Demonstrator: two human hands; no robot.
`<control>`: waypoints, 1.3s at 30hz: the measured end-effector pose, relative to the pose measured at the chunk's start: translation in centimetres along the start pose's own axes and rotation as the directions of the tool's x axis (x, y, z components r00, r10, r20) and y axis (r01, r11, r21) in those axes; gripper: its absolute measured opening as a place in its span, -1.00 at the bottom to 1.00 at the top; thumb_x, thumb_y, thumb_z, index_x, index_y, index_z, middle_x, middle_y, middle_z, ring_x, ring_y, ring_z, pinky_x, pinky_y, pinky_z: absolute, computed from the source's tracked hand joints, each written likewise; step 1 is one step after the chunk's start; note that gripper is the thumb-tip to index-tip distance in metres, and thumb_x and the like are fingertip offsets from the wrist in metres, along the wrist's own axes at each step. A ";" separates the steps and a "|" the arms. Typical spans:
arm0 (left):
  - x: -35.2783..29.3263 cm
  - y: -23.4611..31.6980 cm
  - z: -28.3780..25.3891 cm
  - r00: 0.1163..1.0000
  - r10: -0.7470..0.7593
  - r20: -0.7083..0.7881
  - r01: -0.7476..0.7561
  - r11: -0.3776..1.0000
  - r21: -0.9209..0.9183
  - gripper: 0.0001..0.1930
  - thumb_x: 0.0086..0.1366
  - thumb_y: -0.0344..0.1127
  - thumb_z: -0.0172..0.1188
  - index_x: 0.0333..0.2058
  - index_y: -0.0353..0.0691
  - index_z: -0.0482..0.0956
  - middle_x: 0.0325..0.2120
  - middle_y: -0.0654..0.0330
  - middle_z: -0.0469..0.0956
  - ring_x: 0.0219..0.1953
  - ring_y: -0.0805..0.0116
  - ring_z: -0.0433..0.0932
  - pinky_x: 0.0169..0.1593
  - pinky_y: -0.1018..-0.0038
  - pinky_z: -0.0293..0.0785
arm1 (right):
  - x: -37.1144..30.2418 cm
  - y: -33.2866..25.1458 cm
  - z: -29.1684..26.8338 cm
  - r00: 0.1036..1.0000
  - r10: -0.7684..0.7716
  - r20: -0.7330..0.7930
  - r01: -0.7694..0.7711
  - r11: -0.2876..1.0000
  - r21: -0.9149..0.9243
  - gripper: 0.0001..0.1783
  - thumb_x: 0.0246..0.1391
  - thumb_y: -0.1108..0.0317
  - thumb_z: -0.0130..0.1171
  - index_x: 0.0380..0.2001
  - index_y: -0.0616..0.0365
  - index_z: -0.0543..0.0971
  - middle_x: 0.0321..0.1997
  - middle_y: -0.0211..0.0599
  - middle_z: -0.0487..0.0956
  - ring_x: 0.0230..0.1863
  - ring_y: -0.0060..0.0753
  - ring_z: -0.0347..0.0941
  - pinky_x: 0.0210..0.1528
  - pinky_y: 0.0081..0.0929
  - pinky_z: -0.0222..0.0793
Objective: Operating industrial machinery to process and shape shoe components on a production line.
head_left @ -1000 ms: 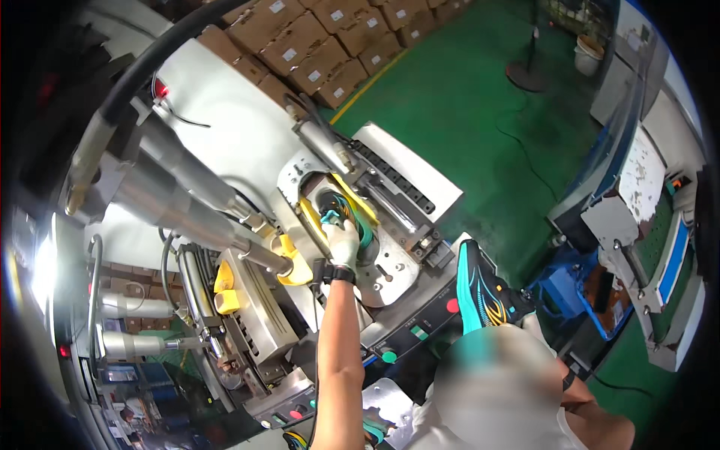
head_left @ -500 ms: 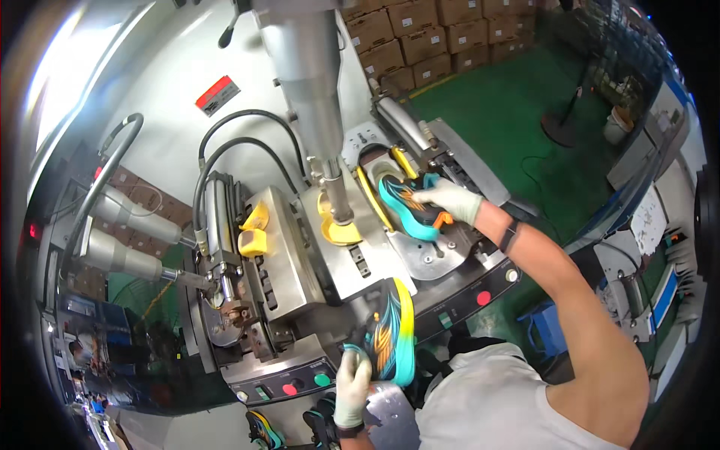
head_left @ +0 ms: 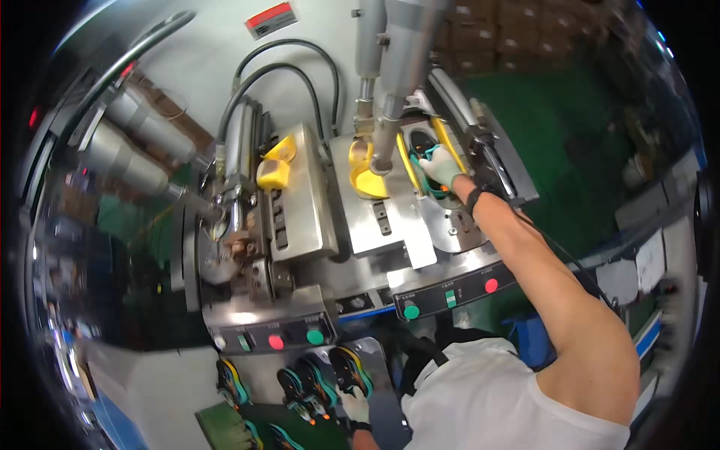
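Observation:
My right hand (head_left: 441,166), in a pale glove, grips a dark shoe with teal trim (head_left: 424,144). That shoe lies between two yellow pads (head_left: 409,166) on the machine's right-hand station; the glove covers much of it. Low in the picture, my gloved left hand (head_left: 355,405) has its fingers closed at the near end of another black and teal shoe (head_left: 349,367). This second shoe rests on a grey sheet (head_left: 379,367) beside several similar shoes (head_left: 311,381).
A metal press column (head_left: 386,131) comes down left of my right hand, above a yellow mould (head_left: 367,181). Control panels with red and green buttons (head_left: 450,292) run along the machine's front. Black hoses (head_left: 289,67) arch behind the left station.
My right hand has set its shoe down between the yellow pads. My left hand has lowered its shoe onto the grey sheet. The view has shifted, showing more shoes below.

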State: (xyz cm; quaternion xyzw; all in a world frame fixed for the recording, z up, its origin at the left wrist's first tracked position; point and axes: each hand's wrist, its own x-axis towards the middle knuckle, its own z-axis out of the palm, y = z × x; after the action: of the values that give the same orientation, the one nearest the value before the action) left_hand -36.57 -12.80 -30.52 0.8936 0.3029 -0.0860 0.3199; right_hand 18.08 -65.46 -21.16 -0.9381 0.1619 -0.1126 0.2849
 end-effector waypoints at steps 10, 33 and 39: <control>1.6 -1.7 1.1 0.999 -0.016 -0.027 0.006 0.947 -0.320 -0.37 0.42 -0.19 0.25 0.35 -0.27 0.26 0.08 -0.24 0.58 0.09 -0.29 0.59 0.13 0.01 0.52 | -26.4 -12.5 -6.4 0.856 -0.515 -0.030 0.504 0.822 0.266 -0.09 0.28 0.19 0.31 0.52 0.42 0.18 0.63 0.31 0.13 0.65 0.13 0.09 0.64 -0.19 0.00; 9.1 -15.6 -4.4 0.975 0.156 -0.161 -0.220 0.802 -0.555 -0.07 0.23 -0.62 0.33 0.50 -0.28 0.02 0.15 -0.06 0.48 -0.12 0.18 0.65 -0.12 0.34 0.67 | -68.0 -21.9 20.4 0.754 0.222 0.618 -0.335 0.940 0.071 -0.02 0.02 0.13 0.47 0.43 0.19 0.23 0.11 0.13 0.61 0.12 0.20 0.61 0.24 -0.08 0.52; 9.1 -16.0 -3.3 0.970 0.222 -0.104 -0.237 0.745 -0.623 -0.28 0.30 -0.47 0.31 0.37 -0.42 0.20 0.12 -0.06 0.54 0.09 0.10 0.56 0.31 0.21 0.42 | -64.2 -19.4 15.8 0.677 0.014 0.736 -0.482 0.764 0.428 -0.44 0.10 0.14 0.47 0.03 0.28 0.57 -0.34 -0.23 0.68 -0.61 -0.46 0.54 -0.59 -0.44 0.44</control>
State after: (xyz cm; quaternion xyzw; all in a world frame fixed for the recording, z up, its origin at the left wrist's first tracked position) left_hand -38.97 3.44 -39.41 0.7658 0.2056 0.0709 0.6052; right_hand -31.75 -18.74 -30.52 -0.7379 0.1326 0.2455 0.6145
